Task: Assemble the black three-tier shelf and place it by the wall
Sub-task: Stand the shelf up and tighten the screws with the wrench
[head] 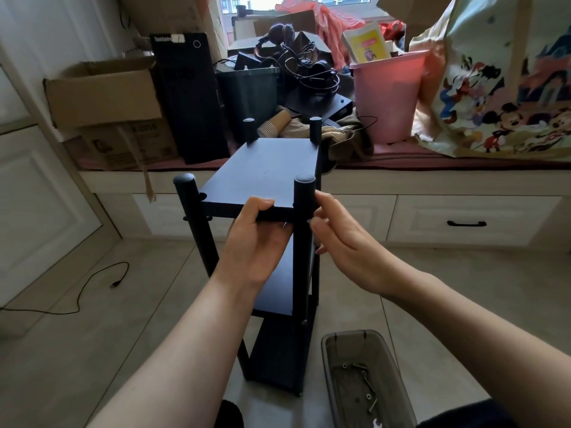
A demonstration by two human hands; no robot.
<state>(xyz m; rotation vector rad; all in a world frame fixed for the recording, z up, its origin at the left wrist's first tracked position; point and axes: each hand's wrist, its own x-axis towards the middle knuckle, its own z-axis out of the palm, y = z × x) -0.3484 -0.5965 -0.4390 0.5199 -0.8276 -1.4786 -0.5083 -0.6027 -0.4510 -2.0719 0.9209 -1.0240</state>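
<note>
The black three-tier shelf (265, 171) stands upright on the tiled floor in front of me, with round posts at its corners and all three boards in place. My left hand (258, 239) grips the near edge of the top board from below, thumb on top. At the near right post (304, 211) my right hand (343, 239) has its fingers curled against the post's side, just under the top board. What the fingertips pinch there is hidden.
A clear plastic box (364, 381) with several screws and a small wrench sits on the floor at lower right. Behind the shelf a window seat (432, 180) with drawers carries cardboard boxes, a black computer tower (188, 97), a pink bin (386, 100) and bags. A black cable (92, 288) lies at left.
</note>
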